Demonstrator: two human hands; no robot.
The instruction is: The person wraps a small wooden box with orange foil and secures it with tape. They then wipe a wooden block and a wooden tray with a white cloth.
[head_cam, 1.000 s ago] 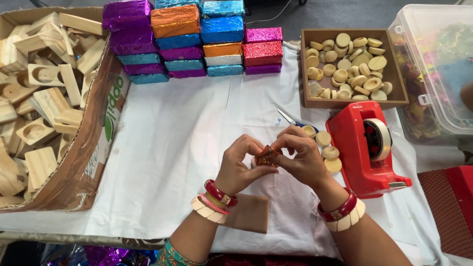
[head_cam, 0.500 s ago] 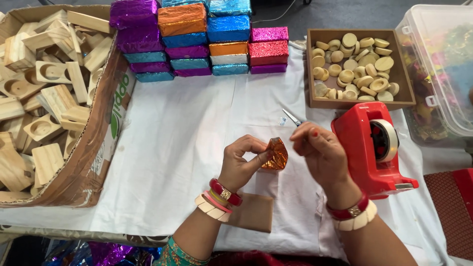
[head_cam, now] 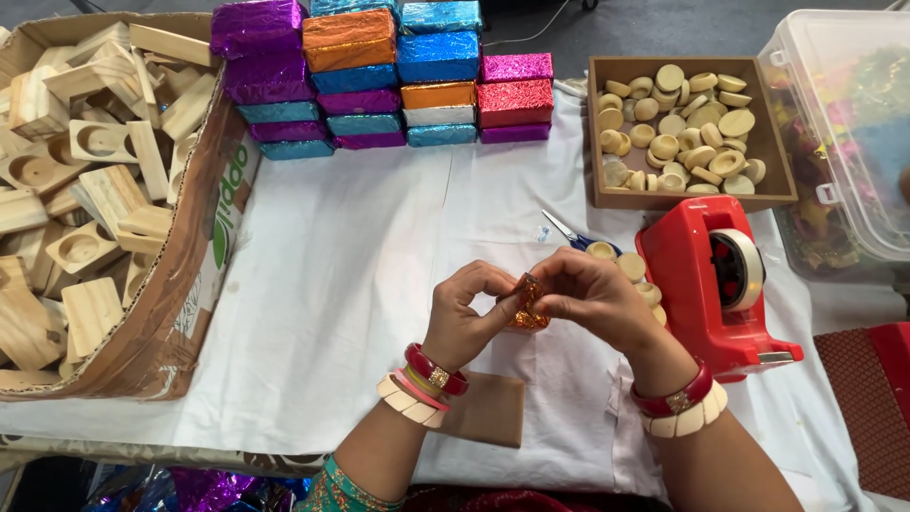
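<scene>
- Small orange foil-wrapped piece [head_cam: 526, 305] sits above the white tablecloth [head_cam: 360, 275], between both hands.
- Left hand [head_cam: 466, 315] pinches its left side; right hand [head_cam: 590, 296] pinches its top.
- Red tape dispenser [head_cam: 713, 280] just right; scissors [head_cam: 566, 233] behind.

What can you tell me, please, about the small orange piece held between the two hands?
The small orange piece looks wrapped in shiny, crinkled orange-gold foil. It is held just above the white cloth, pinched between the fingers of the left hand and the right hand, which hide most of it. Its exact shape cannot be told.
</scene>
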